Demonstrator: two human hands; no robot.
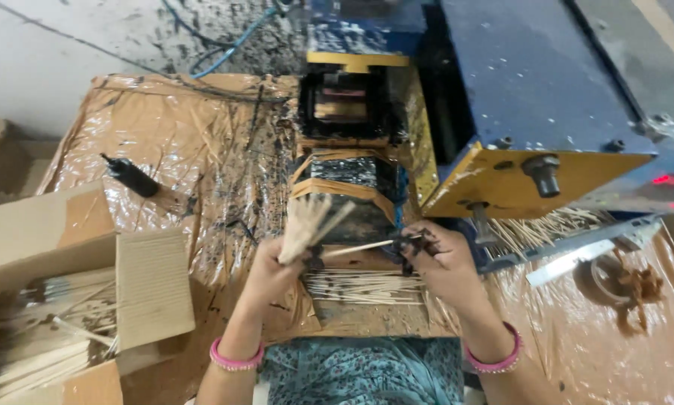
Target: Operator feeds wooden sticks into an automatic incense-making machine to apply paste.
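The left hand [271,271] grips a bundle of sticks [307,225] before the blue machine [532,82]. The right hand [440,259] pinches a single stick [359,248] there.

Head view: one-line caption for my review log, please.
Left hand grips a bundle of thin sticks; right hand pinches one stick before a blue-and-yellow machine.

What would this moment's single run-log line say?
left hand: grips bundle of thin sticks | right hand: pinches single stick | below: row of sticks | ahead: blue and yellow machine
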